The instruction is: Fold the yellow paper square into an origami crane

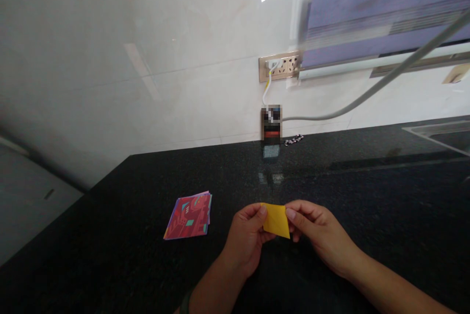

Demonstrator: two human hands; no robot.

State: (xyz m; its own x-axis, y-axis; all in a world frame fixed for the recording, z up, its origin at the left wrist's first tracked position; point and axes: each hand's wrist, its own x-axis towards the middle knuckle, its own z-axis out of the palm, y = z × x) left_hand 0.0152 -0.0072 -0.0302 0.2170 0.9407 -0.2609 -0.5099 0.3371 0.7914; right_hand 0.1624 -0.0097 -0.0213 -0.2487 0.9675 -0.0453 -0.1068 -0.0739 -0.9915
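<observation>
A small yellow piece of paper (pixel 276 221), roughly four-sided with a point at its lower right, is held up above the dark counter. My left hand (pixel 246 235) pinches its left edge, thumb on the front face. At its upper right corner, my right hand (pixel 319 228) grips it between thumb and fingers. Left of my hands, a stack of patterned sheets (pixel 189 216), red and pink on top, lies on the counter.
The black speckled counter (pixel 147 191) meets a pale tiled wall. Against the wall stands a phone-like device (pixel 271 124) with a white cable up to a socket panel (pixel 279 66). A beaded chain (pixel 294 140) lies beside it. A grey hose (pixel 385 79) crosses at right.
</observation>
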